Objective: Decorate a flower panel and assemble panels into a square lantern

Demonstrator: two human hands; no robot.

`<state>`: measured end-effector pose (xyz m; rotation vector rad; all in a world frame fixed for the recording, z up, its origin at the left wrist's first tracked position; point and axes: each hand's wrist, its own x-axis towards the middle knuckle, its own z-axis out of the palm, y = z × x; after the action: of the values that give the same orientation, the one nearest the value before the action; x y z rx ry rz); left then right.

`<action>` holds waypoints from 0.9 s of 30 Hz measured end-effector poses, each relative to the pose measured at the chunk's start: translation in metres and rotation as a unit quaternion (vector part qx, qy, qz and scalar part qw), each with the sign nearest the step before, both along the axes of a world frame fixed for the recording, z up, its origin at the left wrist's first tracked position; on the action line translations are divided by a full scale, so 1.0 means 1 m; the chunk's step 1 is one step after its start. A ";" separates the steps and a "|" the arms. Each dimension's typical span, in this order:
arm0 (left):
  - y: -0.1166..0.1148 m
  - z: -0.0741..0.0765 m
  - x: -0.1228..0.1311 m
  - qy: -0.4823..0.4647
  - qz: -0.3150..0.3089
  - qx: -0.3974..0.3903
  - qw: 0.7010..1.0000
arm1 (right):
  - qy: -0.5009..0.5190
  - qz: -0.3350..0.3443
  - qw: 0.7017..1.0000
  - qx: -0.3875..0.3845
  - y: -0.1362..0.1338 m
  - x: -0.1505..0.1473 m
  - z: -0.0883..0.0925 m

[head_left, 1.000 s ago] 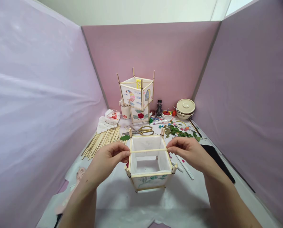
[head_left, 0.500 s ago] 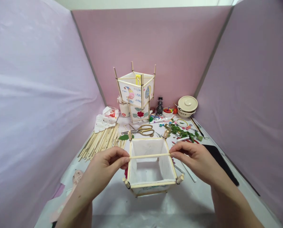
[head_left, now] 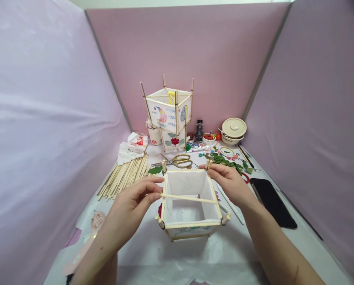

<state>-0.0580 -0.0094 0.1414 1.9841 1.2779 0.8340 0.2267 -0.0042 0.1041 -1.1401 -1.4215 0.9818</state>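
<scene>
A square lantern frame (head_left: 191, 226) of pale sticks, with white paper walls and tied corner posts, stands open-topped in front of me. Across its top lies a thin wooden stick (head_left: 190, 198), slanting slightly down to the right. My left hand (head_left: 141, 194) pinches this stick's left end at the frame's left edge. At the far right corner post, my right hand (head_left: 227, 180) is closed on the lantern frame; some of its fingertips are hidden behind the post.
Behind stands a decorated two-tier lantern (head_left: 167, 114). Scissors (head_left: 179, 161) and a pile of sticks (head_left: 123, 176) lie beyond the frame. To the right are green leaves (head_left: 227, 160), a black phone (head_left: 273, 202) and a lidded bowl (head_left: 233, 130).
My right hand has let go of the stick's right end and moved back to the far right corner. That end now sits nearer me, while my left hand keeps its pinch.
</scene>
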 end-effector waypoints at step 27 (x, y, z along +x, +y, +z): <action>0.014 -0.012 -0.003 -0.117 0.054 -0.022 0.991 | 0.015 -0.069 0.995 0.071 0.000 0.015 0.006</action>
<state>-0.0615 0.0047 0.1293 1.7366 1.2634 1.0488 0.2412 -0.0043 0.1097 -1.0973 -1.3474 0.7862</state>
